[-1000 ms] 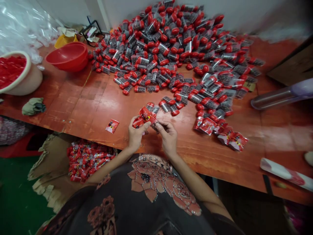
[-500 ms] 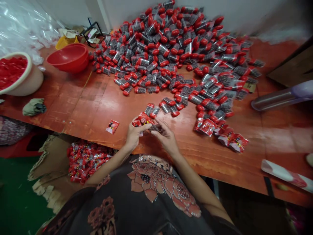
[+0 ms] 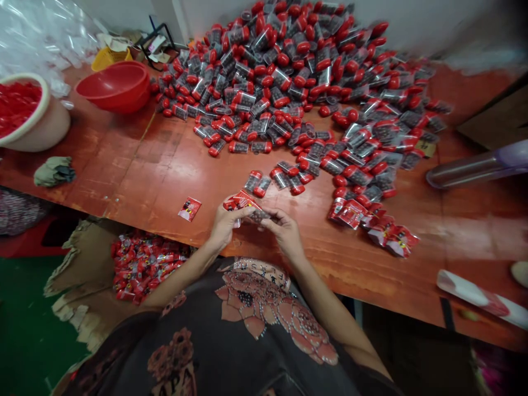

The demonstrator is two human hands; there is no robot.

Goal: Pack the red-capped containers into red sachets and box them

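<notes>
Red foil sachet [image 3: 239, 202] is pretty much pinched between the fingers [image 3: 243, 211] of the left hand [image 3: 224, 228] over the bench [image 3: 124, 181], lying crosswise with its long axis pointing at the right hand [image 3: 286, 234], where a clear tube of dark beads [image 3: 259, 216] is gripped just beside it.

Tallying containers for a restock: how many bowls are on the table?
2: a red plastic bowl and, left of it, a cream basin full of red pieces. Another may be nested under the red one.
</notes>
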